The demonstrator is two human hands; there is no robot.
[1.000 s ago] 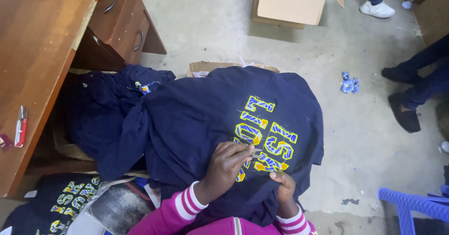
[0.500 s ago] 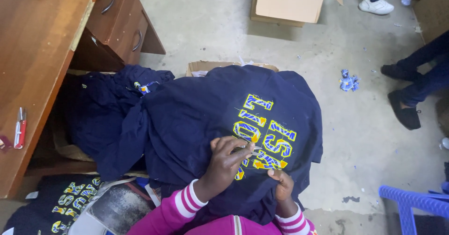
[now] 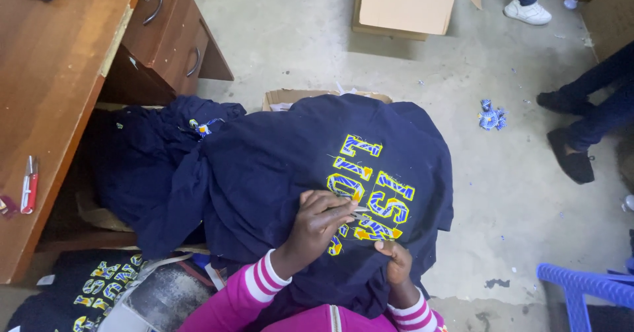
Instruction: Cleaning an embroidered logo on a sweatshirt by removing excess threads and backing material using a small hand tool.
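head cam | worn on head | looks steeply down | close over lap | single view

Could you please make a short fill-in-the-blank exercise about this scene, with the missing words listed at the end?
1. Both hands rest on a dark ____ garment with yellow and blue letters.
2. The left hand pinches a small tool against the ____.
3. The person's sleeves are pink with ____ stripes.
4. An open ____ box stands on the floor.

Missing words: navy; letters; white; cardboard
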